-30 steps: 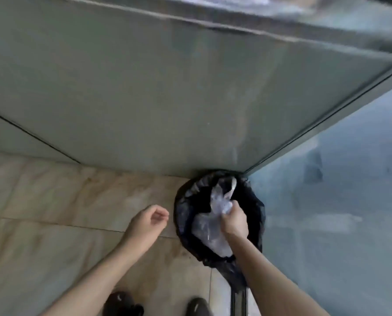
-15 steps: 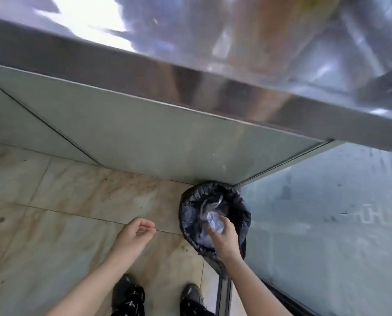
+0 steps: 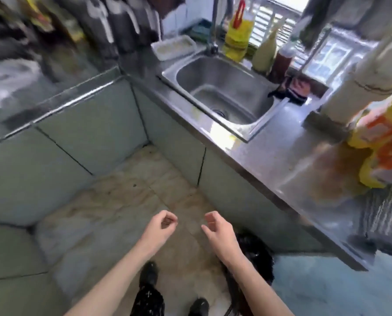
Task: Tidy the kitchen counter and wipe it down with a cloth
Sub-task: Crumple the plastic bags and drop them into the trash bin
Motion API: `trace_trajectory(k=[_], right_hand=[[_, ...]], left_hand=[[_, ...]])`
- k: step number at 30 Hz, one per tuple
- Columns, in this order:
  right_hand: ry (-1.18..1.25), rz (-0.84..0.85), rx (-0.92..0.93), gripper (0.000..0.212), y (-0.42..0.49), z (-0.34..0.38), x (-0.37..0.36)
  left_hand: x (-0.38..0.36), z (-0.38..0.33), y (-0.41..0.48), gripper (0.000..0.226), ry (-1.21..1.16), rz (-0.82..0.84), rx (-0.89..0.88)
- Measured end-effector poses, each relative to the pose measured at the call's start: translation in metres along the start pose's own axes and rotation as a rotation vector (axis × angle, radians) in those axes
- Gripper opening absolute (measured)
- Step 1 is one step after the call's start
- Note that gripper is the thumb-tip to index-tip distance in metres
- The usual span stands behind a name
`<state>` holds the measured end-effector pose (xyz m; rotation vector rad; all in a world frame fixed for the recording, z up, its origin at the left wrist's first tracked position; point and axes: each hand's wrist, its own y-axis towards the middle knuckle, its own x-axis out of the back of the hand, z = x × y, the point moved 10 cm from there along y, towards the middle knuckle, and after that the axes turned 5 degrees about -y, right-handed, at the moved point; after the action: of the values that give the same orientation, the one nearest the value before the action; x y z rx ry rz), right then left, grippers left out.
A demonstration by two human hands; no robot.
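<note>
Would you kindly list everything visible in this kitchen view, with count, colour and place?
Stainless steel sink: one, silver, set in counter.
Steel counter: one, grey, right side.
Yellow oil bottle: one, behind sink.
Dark sauce bottles: several, blurred, left of the white rectangular tray.
White rectangular tray: one, left of faucet.
Orange-yellow packet: one, counter's right end.
Black-lined bin: one, floor.
Black shoes: two, floor.
Left hand: empty, loosely curled.
Right hand: empty, loosely curled.

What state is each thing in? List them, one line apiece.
left hand: empty, fingers loosely curled.
right hand: empty, fingers loosely curled.
sink: basin empty, no water running.
bin: black-lined, on the floor, partly hidden by the right arm.
counter: brownish smear, not yet wiped.
</note>
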<state>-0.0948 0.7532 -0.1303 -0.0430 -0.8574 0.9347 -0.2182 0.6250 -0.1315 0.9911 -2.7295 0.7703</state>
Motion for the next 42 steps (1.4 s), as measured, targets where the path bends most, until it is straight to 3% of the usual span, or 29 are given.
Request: trace_trajectory(k=[4,12,17,21,30,35,38,40,42], right_hand=[[-0.069,0.118,0.183,0.021,0.012,0.117,-0.039],[-0.103,0.466,0.502,0.013,-0.001,0.347,-0.202],[-0.127,0.578,0.622,0.022,0.004,0.466,-0.293],[-0.084,0.619,0.621,0.03,0.027,0.541,-0.337],[-0.089,0.601,0.59,0.019,0.15,0.64,-0.396],[-0.078,0.539,0.512,0.015,0.24,0.677,-0.388],[-0.126,0.413,0.524,0.021,0.289,0.693,-0.375],[-0.18,0.24,0.55,0.03,0.321,0.695,-0.358],[-0.229,0.067,0.54,0.046,0.358,0.694,-0.339]], left_hand=[[0.113,0.015,-0.047,0.017,-0.033,-0.2,0.025],[0.367,0.065,-0.162,0.023,-0.213,-0.818,0.062],[0.477,0.092,-0.184,0.019,-0.31,-1.005,0.056],[0.557,0.093,-0.161,0.013,-0.332,-0.997,0.065],[0.683,0.073,-0.023,0.01,-0.343,-0.898,0.007],[0.722,0.063,0.07,0.013,-0.347,-0.799,0.04],[0.739,0.055,0.116,0.018,-0.37,-0.755,0.049],[0.744,0.062,0.145,0.044,-0.363,-0.71,0.098],[0.741,0.086,0.178,0.099,-0.383,-0.601,0.23]])
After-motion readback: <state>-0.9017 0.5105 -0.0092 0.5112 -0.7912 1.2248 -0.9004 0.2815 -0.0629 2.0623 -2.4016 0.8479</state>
